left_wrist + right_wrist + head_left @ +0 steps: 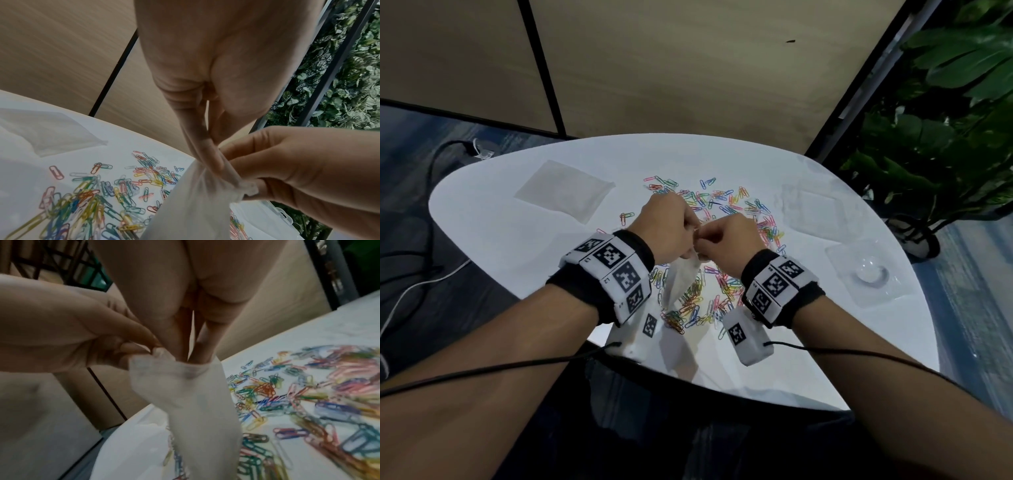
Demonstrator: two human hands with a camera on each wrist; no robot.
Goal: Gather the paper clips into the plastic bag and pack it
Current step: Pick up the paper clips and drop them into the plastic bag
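Note:
A thin translucent plastic bag [681, 274] hangs above the white table [517, 246], held up by its mouth between both hands. My left hand [674, 229] pinches one side of the rim with its fingers [207, 151] pointing down. The right hand [722, 240] pinches the other side of the rim, its fingers [180, 344] reaching just into the bag's mouth [174, 366]. Coloured paper clips [722, 202] lie loose on the table beyond the hands, and more paper clips [695, 301] lie under the bag. I cannot tell whether the bag [195, 203] holds any clips.
A flat spare plastic bag [565, 190] lies at the back left, another clear bag [811, 209] at the right. A clear plastic box [869, 270] sits near the right table edge. A potted plant [945, 120] stands to the right; cables [431, 205] run over the floor at left.

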